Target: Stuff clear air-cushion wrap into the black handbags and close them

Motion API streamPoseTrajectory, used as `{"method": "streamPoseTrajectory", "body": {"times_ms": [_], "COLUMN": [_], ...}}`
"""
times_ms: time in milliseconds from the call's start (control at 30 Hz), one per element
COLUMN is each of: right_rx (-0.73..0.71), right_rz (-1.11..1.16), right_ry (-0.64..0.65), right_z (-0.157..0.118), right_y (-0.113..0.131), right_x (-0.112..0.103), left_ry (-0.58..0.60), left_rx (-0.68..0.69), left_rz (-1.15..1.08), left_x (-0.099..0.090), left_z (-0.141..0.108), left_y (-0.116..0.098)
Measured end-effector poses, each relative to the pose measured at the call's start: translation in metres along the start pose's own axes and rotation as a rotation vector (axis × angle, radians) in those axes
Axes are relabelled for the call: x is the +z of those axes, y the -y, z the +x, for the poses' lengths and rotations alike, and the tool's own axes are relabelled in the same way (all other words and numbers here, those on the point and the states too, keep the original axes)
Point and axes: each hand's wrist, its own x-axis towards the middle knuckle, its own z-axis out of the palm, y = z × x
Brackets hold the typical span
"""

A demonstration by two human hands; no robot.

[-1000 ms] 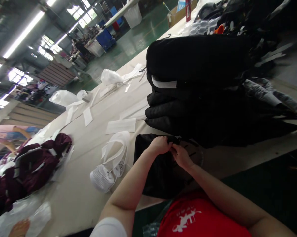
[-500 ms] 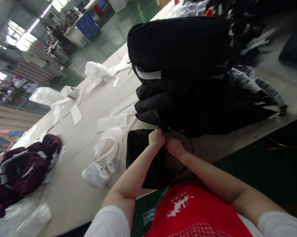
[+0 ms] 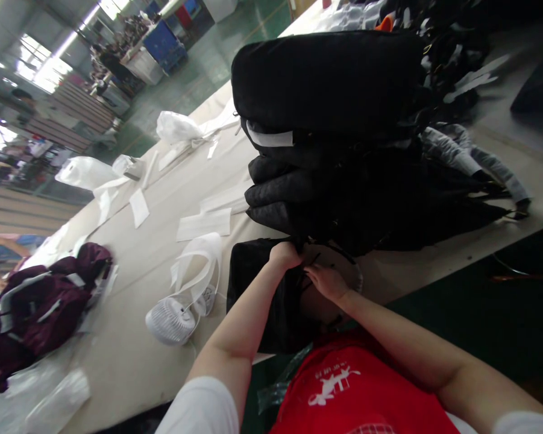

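A black fabric bag (image 3: 248,265) lies at the table's near edge, partly under my left forearm. My left hand (image 3: 285,255) is closed at the bag's upper edge, and its fingertips are hidden against the black cloth. Just right of it, my right hand (image 3: 328,282) is closed, its fingertips at a thin dark strap or cord too small to make out. Beyond both hands rises a tall stack of black bags (image 3: 325,84), with grey-wrapped straps (image 3: 452,147) hanging at its right.
A white fan (image 3: 170,322) and white strips (image 3: 203,224) lie left of the bag. Maroon bags (image 3: 49,301) and clear plastic (image 3: 56,401) are at the far left. White plastic bags (image 3: 85,173) lie along the table's far edge. Another person's arm (image 3: 4,244) shows at the left.
My right hand has moved slightly right and down, away from my left hand. My left hand has shifted a little left and down. The two hands were touching or nearly touching before.
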Motion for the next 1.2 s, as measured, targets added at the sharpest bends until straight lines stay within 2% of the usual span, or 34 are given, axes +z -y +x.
{"method": "streamPoseTrajectory", "body": {"times_ms": [33, 100, 167, 267, 400, 533, 667, 733, 800, 900, 967, 1033, 1100, 1200], "right_rx": [-0.005, -0.012, -0.018, -0.080, -0.224, -0.303, -0.296, -0.263, -0.214, -0.162, -0.163, -0.182, -0.209, -0.242], "right_rz": [-0.005, -0.051, -0.113, -0.151, -0.127, -0.049, -0.067, -0.055, 0.007, 0.096, 0.106, 0.096, 0.069, -0.038], "right_ry": [-0.017, -0.016, 0.016, 0.078, 0.213, 0.291, 0.356, 0.375, 0.338, 0.266, 0.268, 0.291, 0.316, 0.379], "right_z": [0.005, 0.012, 0.016, 0.009, -0.031, -0.077, -0.088, -0.083, -0.075, -0.063, -0.055, -0.048, -0.047, -0.058], "right_y": [-0.001, 0.001, 0.005, 0.017, 0.032, 0.024, 0.010, 0.005, 0.000, -0.010, -0.016, -0.020, -0.019, -0.013], "right_x": [-0.002, -0.004, -0.001, 0.014, 0.046, 0.063, 0.055, 0.046, 0.035, 0.017, 0.008, 0.002, 0.001, 0.011], "left_ry": [0.061, 0.110, 0.081, -0.011, -0.110, -0.119, -0.119, -0.126, -0.132, -0.277, -0.421, -0.464, -0.391, -0.279], "left_rx": [0.008, 0.002, -0.032, -0.131, -0.289, -0.375, -0.371, -0.360, -0.358, -0.311, -0.228, -0.184, -0.222, -0.259], "left_rz": [0.017, 0.029, 0.023, 0.000, -0.033, -0.071, -0.113, -0.131, -0.146, -0.172, -0.170, -0.148, -0.127, -0.096], "left_x": [-0.001, 0.001, 0.008, 0.016, 0.018, 0.027, 0.037, 0.035, 0.030, 0.031, 0.046, 0.074, 0.108, 0.153], "left_z": [0.000, 0.000, -0.001, -0.001, 0.006, 0.011, 0.014, 0.014, 0.008, -0.016, -0.040, -0.064, -0.079, -0.083], "left_y": [0.000, 0.001, 0.001, 0.008, 0.029, 0.045, 0.044, 0.043, 0.042, 0.037, 0.027, 0.013, 0.002, -0.005]}}
